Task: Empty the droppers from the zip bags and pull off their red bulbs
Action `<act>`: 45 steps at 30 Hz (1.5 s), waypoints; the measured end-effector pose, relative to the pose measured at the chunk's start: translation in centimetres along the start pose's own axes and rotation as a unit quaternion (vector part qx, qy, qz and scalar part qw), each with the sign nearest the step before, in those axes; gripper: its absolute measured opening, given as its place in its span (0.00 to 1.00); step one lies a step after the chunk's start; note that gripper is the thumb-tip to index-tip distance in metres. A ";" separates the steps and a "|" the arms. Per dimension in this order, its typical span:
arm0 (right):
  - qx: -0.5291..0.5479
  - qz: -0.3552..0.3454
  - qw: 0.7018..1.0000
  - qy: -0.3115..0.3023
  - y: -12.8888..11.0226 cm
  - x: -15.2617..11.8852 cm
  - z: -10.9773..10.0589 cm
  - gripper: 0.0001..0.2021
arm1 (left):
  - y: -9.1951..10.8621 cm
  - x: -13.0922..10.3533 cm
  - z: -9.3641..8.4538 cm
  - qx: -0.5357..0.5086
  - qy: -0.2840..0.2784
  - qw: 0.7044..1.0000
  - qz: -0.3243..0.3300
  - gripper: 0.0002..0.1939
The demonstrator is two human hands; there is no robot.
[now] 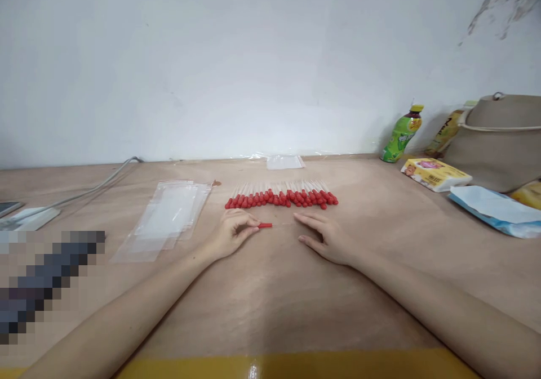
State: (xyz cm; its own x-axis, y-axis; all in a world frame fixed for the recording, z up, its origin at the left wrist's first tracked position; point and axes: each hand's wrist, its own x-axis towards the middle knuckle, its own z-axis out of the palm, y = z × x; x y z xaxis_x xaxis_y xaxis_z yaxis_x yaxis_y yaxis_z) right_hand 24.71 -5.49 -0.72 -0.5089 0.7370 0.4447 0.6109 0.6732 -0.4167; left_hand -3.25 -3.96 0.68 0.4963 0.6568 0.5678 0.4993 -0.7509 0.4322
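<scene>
My left hand (237, 231) pinches the end of a thin clear stick with a red end (266, 225) between thumb and fingertips. The stick points right, and its pale, narrow part is hard to make out. Just beyond its far end, my right hand (327, 239) rests with thumb and fingers apart and nothing visible between them. Behind both hands lies a row of similar red-ended sticks (281, 197), red ends toward me and thin clear parts toward the wall. Left of my left hand, several clear plastic bags (167, 215) overlap in a fanned stack.
A small white packet (285, 162) lies by the wall. On the right are a green bottle (401, 134), a yellow tissue pack (435, 174), a blue-white packet (496, 210) and a grey-beige bag (499, 148). A cable (91, 190) runs to a white block (36, 219) at left.
</scene>
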 end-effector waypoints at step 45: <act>-0.127 -0.201 0.969 0.066 -1.2 4.0 2.9 0.14 | 1.3 1.8 2.6 0.194 0.003 0.966 0.168 0.10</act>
State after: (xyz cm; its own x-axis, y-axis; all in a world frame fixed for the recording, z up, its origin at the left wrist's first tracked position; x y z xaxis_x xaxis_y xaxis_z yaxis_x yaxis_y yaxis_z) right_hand 20.19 -3.17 -0.70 -0.6651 0.3937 0.6346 0.5180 0.8553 0.0123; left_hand 0.13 -3.60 0.46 0.6732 0.3799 0.6344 0.5408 -0.8381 -0.0720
